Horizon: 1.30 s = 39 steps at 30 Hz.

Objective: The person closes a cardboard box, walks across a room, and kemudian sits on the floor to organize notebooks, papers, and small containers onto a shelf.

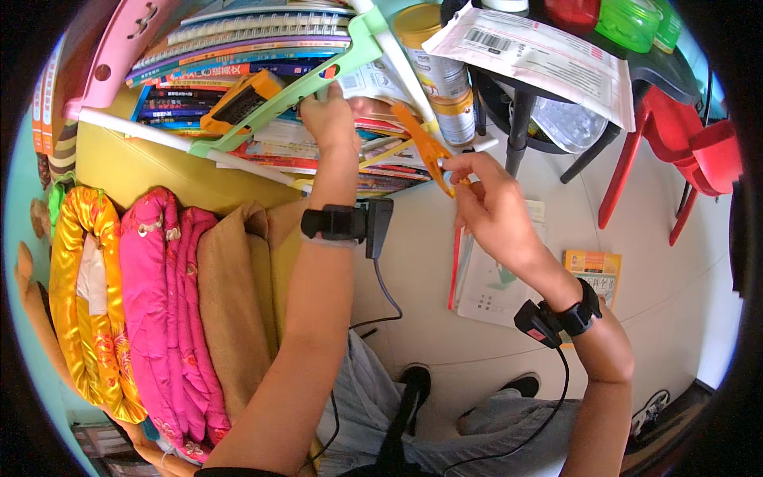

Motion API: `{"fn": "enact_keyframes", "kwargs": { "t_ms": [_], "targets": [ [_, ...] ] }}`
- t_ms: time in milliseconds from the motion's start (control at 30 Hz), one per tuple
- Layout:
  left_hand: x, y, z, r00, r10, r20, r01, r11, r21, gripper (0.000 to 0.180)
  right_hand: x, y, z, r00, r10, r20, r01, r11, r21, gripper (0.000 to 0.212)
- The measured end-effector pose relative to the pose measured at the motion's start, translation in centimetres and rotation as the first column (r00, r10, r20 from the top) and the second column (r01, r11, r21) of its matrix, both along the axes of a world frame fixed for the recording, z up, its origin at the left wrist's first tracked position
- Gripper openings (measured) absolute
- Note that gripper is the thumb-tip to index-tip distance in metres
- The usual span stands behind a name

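My left hand (328, 123) reaches in beside the pale green rack bar (294, 107), against the stacked books (262, 48). Its fingertips are partly hidden there, so their grip does not show. Pinched in the fingers of my right hand (494, 208) is a thin orange item (420, 139), tilted, with its far end close to the books. It looks flat and is seen nearly edge-on; its kind is unclear. A yellow and black package (242, 101) leans among the books left of my left hand.
Folded yellow (83, 302), pink (159, 310) and brown cloths (232, 294) lie at left. Tins (453, 115) stand behind the rack. At right are a black stool with a white parcel (532, 60) and a red chair (668, 135). A clear folder (493, 286) and yellow book (594, 269) lie on the floor.
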<state>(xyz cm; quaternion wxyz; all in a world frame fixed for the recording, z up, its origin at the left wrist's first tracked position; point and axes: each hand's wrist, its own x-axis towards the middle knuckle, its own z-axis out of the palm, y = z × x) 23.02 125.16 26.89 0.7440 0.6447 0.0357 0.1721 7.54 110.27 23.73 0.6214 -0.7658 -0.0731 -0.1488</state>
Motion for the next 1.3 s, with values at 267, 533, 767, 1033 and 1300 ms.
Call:
{"fn": "enact_keyframes", "kwargs": {
  "t_ms": [267,533,767,1033,1300],
  "targets": [
    [-5.4,0.5,-1.4,0.980,0.113,0.166,-0.072,0.969,-0.238,0.036,0.6,1.5,0.0,0.995,0.093,-0.040,-0.084,0.981,0.172,0.028],
    [-11.1,3.3,-2.7,0.979,-0.188,-0.085,0.175,0.974,-0.141,0.022,5.9,4.7,0.8,1.000,-0.028,-0.001,0.027,0.955,0.296,0.021],
    [-12.6,7.4,-8.7,0.932,-0.276,-0.234,0.262,0.961,-0.090,0.025,12.6,6.7,-2.3,0.847,-0.287,0.447,0.493,0.738,-0.461,0.029],
    [-12.2,5.8,-8.8,0.857,-0.378,-0.350,0.316,0.922,-0.224,0.025,15.6,7.7,-4.1,0.880,-0.375,0.292,0.448,0.450,-0.773,0.036],
    [-11.5,6.6,-8.3,0.788,-0.475,-0.392,0.315,0.858,-0.406,0.023,13.0,8.6,-3.3,0.915,-0.307,0.261,0.377,0.424,-0.824,0.039]
  ]
}}
